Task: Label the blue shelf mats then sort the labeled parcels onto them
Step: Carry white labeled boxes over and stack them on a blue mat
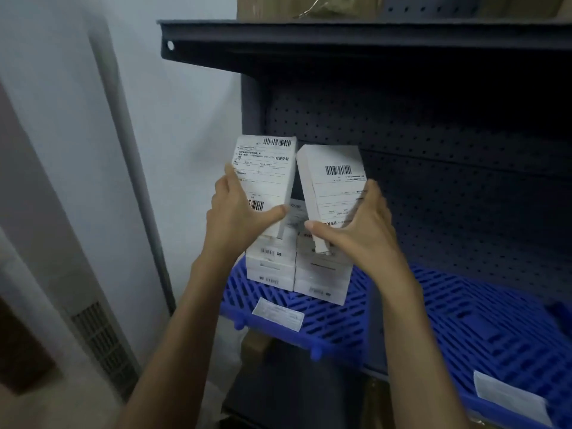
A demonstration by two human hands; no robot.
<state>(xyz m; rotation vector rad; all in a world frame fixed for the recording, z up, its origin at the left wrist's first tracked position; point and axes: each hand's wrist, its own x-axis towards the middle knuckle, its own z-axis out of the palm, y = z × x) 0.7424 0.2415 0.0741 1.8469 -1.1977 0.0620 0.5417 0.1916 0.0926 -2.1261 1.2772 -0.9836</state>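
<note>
Forearms nearest cam, both raised to shelf. L hand (238,216) clamps one white parcel (266,178), thumb across its lower front, fingers behind; R hand (360,230) grips a second parcel (332,184) the same way. Both parcels upright, label faces toward cam, held just above the stack (298,270) on the left blue mat (312,314).

Step, by my read: sorting phase; mat labelling looks done.

Next: read both labels, match to mat label (278,314), set down square on stack or carry to right mat (483,323).

Counts: parcels in hand 2; stack approx 2 columns, layers unclear; mats 2; mat labels 2, second one (510,400) at lower right.
</note>
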